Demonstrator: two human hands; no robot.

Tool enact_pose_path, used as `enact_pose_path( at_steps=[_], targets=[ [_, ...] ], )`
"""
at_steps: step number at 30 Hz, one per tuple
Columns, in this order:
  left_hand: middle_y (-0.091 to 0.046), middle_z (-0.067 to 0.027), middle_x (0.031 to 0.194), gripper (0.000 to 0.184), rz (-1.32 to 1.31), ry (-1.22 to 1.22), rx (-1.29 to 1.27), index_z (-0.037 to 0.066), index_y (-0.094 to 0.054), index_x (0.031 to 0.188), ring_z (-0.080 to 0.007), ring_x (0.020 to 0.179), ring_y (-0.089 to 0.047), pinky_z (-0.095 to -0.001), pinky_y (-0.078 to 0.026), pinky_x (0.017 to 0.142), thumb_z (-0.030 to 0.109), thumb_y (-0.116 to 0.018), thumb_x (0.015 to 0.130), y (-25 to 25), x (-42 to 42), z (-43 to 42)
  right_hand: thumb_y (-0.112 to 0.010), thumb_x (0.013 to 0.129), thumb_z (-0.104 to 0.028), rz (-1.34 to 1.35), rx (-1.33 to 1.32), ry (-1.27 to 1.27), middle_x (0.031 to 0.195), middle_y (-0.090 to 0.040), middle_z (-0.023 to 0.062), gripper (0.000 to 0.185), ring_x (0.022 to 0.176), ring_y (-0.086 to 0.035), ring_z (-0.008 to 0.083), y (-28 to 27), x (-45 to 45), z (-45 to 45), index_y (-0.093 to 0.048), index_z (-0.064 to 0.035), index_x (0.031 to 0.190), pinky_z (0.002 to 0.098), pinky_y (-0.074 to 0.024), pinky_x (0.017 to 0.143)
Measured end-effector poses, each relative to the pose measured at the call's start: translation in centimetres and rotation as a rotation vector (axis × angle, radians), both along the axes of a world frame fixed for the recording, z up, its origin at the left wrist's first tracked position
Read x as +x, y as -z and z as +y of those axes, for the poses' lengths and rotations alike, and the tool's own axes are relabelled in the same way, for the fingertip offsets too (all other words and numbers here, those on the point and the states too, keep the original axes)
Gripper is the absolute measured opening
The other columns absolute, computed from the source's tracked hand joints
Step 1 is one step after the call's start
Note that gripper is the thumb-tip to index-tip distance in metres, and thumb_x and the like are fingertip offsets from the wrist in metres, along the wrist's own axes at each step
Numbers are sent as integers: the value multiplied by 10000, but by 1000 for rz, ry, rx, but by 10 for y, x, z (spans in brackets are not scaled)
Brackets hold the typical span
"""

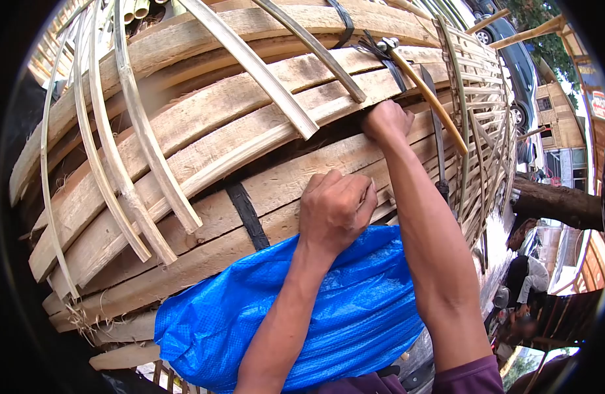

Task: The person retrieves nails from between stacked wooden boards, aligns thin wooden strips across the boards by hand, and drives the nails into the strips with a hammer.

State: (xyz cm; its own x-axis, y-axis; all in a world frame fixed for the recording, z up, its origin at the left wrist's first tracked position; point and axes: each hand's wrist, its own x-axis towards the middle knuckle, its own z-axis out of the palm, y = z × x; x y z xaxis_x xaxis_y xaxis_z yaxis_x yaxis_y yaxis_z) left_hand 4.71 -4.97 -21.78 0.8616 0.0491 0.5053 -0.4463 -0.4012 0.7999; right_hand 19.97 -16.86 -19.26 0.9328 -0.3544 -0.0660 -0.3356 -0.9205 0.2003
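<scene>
Stacked planks bear crossing strips and a hammer.

Daylight fills an outdoor setting, tipped nearly sideways along the right edge. A dark bluish vehicle shows its wheels near green foliage. Beyond is a tan-walled building with a small dark window. A thick brown trunk (horizontal in this view) and a red-and-white sign appear too.

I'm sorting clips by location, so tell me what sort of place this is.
Probably an outdoor roadside work spot for wood and bamboo: stacked wooden planks fill the foreground, a slatted lattice stands beside them, and a vehicle shows beyond.
</scene>
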Motion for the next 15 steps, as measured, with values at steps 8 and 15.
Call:
enact_pose_path(
  at_steps=[8,15],
  targets=[
    [-657,-40,683,69,24,7,1,86,-686,767,-226,643,-596,-362,-457,652,135,-713,808,0,-1,1,-617,760,-180,-20,-18,-21,1032,-733,160,275,1053,-683,270,5,-1,-4,-757,-50,958,405,-334,1089],
    [-660,-45,685,71,7,-3,-19,82,-698,775,-228,642,-593,-363,-455,649,142,-709,812,2,0,0,-593,756,-178,-67,193,-54,1037,-681,302,321,1041,-666,399,-10,-2,-17,-720,45,949,416,-465,983]
  ],
)
